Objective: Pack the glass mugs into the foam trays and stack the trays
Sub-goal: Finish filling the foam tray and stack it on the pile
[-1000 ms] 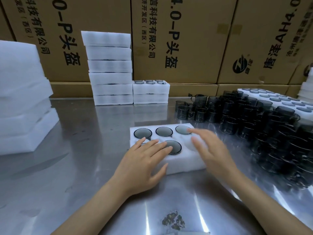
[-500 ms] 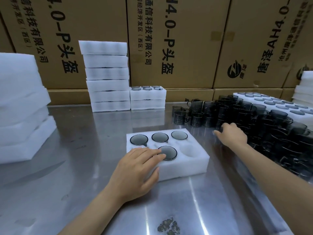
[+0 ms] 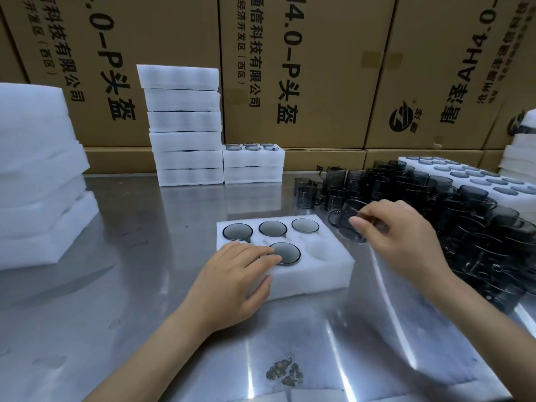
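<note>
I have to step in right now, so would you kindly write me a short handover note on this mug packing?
Left hand rests flat on the foam tray, steadying it.
Right hand grips one glass mug in the air, just right of the tray.
Done: four mugs seated, three in the far row and one in the near middle.
Left: the near-right pocket is empty; the near-left one is hidden under the hand. Then stack the tray and continue with the loose mugs.

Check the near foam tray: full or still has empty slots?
Not full. The foam tray shows four seated mugs and one empty pocket at front right; the left hand covers the front-left pocket, so cannot tell there.
</note>
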Tool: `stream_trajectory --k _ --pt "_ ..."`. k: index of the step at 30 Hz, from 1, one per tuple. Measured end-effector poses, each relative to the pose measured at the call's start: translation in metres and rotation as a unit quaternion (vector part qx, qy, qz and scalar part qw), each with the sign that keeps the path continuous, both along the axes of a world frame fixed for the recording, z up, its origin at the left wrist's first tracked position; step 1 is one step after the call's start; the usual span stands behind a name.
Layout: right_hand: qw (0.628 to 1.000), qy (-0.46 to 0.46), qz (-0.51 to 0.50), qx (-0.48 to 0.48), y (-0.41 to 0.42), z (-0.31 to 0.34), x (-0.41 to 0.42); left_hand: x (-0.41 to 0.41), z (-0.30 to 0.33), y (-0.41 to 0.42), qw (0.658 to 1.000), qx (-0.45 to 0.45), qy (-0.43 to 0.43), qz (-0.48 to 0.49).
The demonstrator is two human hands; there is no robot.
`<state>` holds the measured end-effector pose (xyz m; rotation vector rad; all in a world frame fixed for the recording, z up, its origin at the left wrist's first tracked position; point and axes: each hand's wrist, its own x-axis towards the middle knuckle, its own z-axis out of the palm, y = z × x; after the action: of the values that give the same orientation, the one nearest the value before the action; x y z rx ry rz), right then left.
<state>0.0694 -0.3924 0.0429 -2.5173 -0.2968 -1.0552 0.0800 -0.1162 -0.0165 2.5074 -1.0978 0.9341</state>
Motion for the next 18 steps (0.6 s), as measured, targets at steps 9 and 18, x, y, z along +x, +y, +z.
stream_trajectory --k 9,18 --pt "0.994 0.084 -0.051 -0.039 0.049 -0.007 0.009 -0.009 0.002 0.0 0.999 0.023 0.035 0.012" --pt "0.96 0.193 -0.135 -0.15 0.078 0.002 0.024 -0.007 -0.001 0.002 0.998 0.023 0.05 0.005"
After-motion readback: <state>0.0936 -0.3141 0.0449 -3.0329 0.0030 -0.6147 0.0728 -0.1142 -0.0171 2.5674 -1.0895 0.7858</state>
